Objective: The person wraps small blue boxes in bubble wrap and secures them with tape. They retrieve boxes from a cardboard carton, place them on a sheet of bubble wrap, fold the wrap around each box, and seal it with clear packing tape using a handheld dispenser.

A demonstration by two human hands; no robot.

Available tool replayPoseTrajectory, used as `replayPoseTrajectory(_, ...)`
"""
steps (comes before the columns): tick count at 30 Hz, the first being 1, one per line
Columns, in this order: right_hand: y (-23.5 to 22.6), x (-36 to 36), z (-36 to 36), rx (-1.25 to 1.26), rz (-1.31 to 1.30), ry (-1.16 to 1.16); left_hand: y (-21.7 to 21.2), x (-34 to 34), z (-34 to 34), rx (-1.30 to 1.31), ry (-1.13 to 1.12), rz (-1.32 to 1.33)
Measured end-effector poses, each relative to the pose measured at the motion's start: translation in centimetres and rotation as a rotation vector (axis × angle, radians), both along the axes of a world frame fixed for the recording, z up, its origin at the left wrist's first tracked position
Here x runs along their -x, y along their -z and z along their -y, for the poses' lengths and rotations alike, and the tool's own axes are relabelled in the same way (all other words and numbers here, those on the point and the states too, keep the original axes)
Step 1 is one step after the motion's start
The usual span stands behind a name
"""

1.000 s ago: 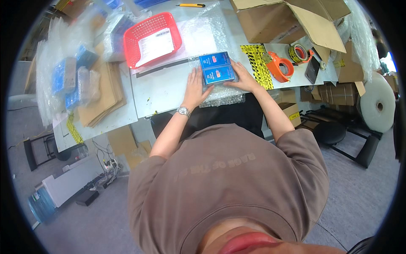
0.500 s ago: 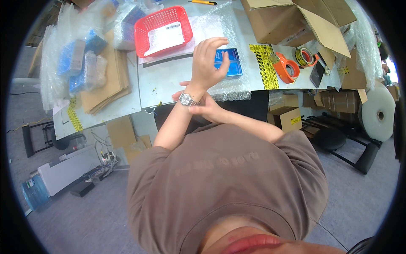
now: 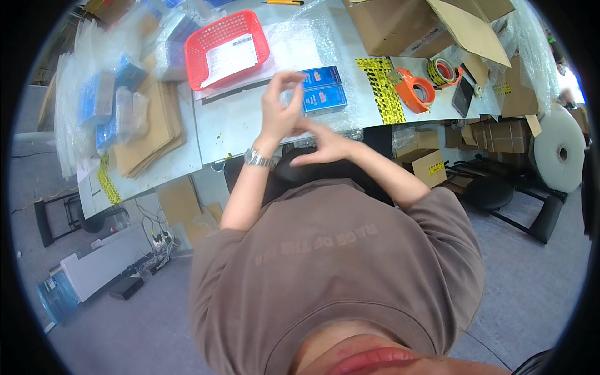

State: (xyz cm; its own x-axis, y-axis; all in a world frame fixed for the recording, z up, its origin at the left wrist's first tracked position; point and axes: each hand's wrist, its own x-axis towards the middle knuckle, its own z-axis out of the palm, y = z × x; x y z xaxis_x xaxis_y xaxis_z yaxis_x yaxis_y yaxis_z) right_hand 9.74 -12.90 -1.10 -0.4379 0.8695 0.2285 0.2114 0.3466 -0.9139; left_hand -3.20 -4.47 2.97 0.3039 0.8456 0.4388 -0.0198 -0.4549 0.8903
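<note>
My left hand (image 3: 279,112), a metal wristwatch (image 3: 259,158) on its wrist, is raised over the table's near edge. Its fingers are loosely curved, with a gap to the thumb and nothing seen in them. My right hand (image 3: 328,145) is just beside it, thumb apart and fingers stretched toward the left palm; the fingertips are blurred and partly overlapped, so contact cannot be told. Two blue boxes (image 3: 325,99) lie side by side on bubble wrap (image 3: 354,81), just beyond my left fingers.
A red basket (image 3: 260,39) with a paper slip stands farther back. To the left are cardboard sheets (image 3: 150,134) and wrapped blue packs (image 3: 97,103). An open carton (image 3: 400,31), an orange tape dispenser (image 3: 415,89) and a phone (image 3: 462,98) are on the right.
My right hand has let go of the left wrist and watch and moved up beside the left palm. My left hand has shifted left and nearer, its fingers more curved. The view has shifted slightly.
</note>
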Motion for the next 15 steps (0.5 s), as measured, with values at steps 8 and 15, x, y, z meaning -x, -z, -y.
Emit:
replayPoseTrajectory(8, 6.0, -13.3, 5.5, -0.308, 0.653, 0.497, 8.2, 7.5, 3.9, -0.385, 0.223, -0.815)
replayPoseTrajectory(15, 6.2, -13.0, 1.4, -0.283, 0.932, 0.257, 9.9, 4.8, 1.0, -0.591, 0.241, -0.857)
